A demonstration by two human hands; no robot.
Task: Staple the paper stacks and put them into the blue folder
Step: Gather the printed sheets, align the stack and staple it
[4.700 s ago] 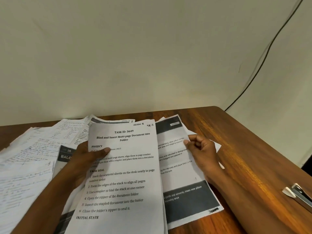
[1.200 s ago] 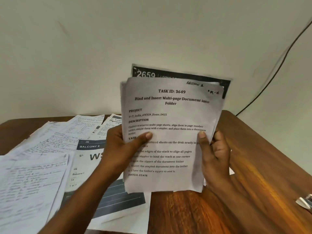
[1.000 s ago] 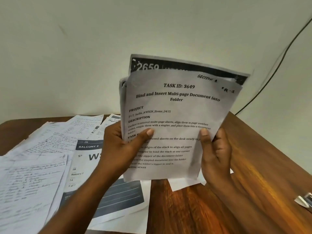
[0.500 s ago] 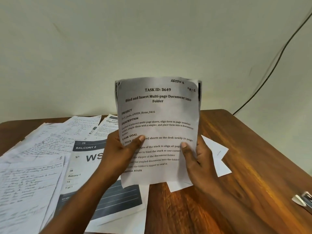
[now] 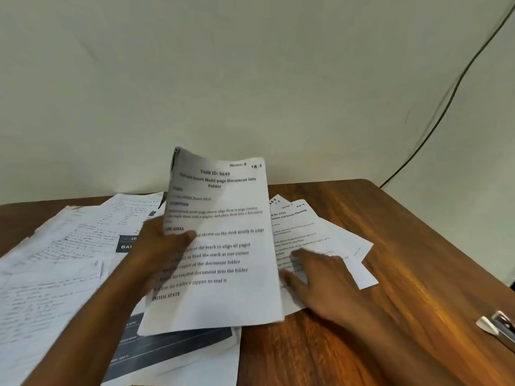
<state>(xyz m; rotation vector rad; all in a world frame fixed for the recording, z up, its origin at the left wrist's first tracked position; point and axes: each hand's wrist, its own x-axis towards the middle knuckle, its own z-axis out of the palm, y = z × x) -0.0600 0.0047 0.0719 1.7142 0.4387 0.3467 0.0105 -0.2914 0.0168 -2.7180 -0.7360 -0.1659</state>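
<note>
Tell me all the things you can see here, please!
Stack: one, white printed sheets headed TASK ID: 3649, held tilted above the table's middle.
Loose pages: a few, white with print, flat on the table right of the stack.
Handwritten sheets: several, white, spread over the table's left side.
Dark-banded sheets: at least one, white and dark grey, under the stack at the near edge.
Stapler: one, silver, at the right edge, partly cut off.
Table: one, brown wood.
Cable: one, black, along the wall at right.
Wall: pale cream, behind the table.
Left hand: grips the stack's left edge.
Right hand: fingers spread flat on the loose pages.
</note>
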